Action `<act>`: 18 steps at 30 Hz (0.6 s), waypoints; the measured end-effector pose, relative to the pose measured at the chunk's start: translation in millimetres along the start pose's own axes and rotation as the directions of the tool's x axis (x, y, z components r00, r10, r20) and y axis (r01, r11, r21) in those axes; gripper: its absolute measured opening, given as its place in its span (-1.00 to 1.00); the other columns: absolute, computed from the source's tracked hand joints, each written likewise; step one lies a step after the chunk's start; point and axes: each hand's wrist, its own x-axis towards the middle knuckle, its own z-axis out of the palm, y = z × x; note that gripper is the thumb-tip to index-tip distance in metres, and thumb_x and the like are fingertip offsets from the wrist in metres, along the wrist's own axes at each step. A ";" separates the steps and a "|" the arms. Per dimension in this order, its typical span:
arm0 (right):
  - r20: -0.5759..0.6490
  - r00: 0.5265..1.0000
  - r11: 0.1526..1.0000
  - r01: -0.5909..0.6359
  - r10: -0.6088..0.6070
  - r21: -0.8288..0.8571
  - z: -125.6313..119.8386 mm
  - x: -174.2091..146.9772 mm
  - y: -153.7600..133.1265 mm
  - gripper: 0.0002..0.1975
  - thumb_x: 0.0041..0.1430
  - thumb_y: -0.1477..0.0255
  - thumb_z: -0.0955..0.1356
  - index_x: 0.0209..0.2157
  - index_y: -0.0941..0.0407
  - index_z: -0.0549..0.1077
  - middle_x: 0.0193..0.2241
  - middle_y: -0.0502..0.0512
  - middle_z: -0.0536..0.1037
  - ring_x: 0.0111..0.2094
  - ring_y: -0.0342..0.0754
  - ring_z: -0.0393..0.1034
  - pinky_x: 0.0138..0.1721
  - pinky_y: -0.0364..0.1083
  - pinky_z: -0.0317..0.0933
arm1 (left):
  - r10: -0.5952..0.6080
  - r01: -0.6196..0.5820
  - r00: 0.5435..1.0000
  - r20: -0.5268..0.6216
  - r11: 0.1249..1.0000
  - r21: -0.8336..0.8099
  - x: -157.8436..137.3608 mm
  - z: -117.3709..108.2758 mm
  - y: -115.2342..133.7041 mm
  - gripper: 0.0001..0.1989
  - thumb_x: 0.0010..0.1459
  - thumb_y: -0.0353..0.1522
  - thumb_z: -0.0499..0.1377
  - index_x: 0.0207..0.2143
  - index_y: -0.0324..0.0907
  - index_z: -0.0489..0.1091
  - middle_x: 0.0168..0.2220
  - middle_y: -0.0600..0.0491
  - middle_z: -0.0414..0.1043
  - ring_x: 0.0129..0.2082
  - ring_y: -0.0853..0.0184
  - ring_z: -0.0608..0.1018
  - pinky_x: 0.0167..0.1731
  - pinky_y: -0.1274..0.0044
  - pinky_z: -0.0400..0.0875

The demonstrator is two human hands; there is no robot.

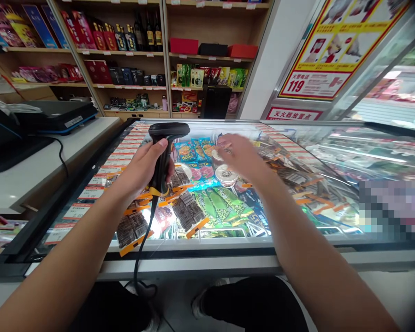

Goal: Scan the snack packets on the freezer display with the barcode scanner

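My left hand (148, 167) is wrapped round the grip of a black barcode scanner (163, 159), held upright above the freezer's glass top. Its cable (143, 249) hangs down over the front edge. My right hand (238, 154) is over the freezer's middle, blurred by motion; whether its fingers hold anything cannot be made out. Close below it are round tubs (226, 175) with pale lids. Blue packets (198, 159) lie between the two hands, with green packets (224, 205) nearer me. Dark packets with orange edges (188, 212) lie around the scanner.
The chest freezer (193, 263) has a white front rim and price labels (86, 203) along its left side. More dark packets (297, 177) lie to the right. At left, a counter (34, 159) bears a black scale (55, 113). Stocked shelves (124, 50) stand behind.
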 end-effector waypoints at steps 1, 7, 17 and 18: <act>0.111 0.994 0.998 -0.016 0.010 0.053 15.7 -3.3 -16.0 -0.71 0.46 0.20 0.33 -0.05 0.09 0.57 -0.02 0.33 0.62 0.05 0.31 0.49 0.16 0.31 0.28 | 0.000 0.000 1.000 -0.005 1.000 0.013 -0.2 0.8 0.8 -0.61 0.32 0.01 0.09 -0.28 -0.13 0.33 -0.56 0.05 0.45 -0.66 0.35 0.46 -0.69 0.58 0.30; 0.421 0.895 0.989 -0.117 0.146 -0.094 80.4 -19.3 -70.3 -0.27 0.33 -0.21 0.33 0.10 0.16 0.57 0.21 0.52 0.44 0.30 0.52 0.26 0.16 0.28 0.26 | 0.001 -0.001 1.000 -0.003 0.997 0.078 -2.2 5.4 7.5 -0.61 0.31 0.00 0.07 -0.35 -0.12 0.28 -0.58 0.06 0.41 -0.66 0.37 0.44 -0.69 0.58 0.29; 0.511 0.841 0.942 -0.294 0.176 0.159 74.7 -2.1 -64.8 -0.54 0.16 0.28 0.60 0.04 0.13 0.56 -0.01 0.25 0.62 -0.03 0.14 0.54 -0.08 -0.01 0.34 | -0.004 0.004 1.000 -0.004 0.997 0.076 -2.5 5.5 5.0 -0.56 0.32 0.03 0.07 -0.38 -0.13 0.30 -0.55 0.03 0.46 -0.63 0.36 0.48 -0.66 0.58 0.33; 0.522 0.835 0.941 -0.297 0.175 0.160 72.6 -1.5 -63.8 -0.63 0.15 0.29 0.60 -0.09 0.12 0.56 -0.10 0.21 0.62 -0.11 0.12 0.52 -0.15 -0.02 0.32 | -0.006 0.007 1.000 -0.004 0.997 0.075 -2.4 5.5 4.7 -0.58 0.32 0.03 0.08 -0.36 -0.12 0.30 -0.55 0.04 0.46 -0.63 0.36 0.48 -0.66 0.58 0.33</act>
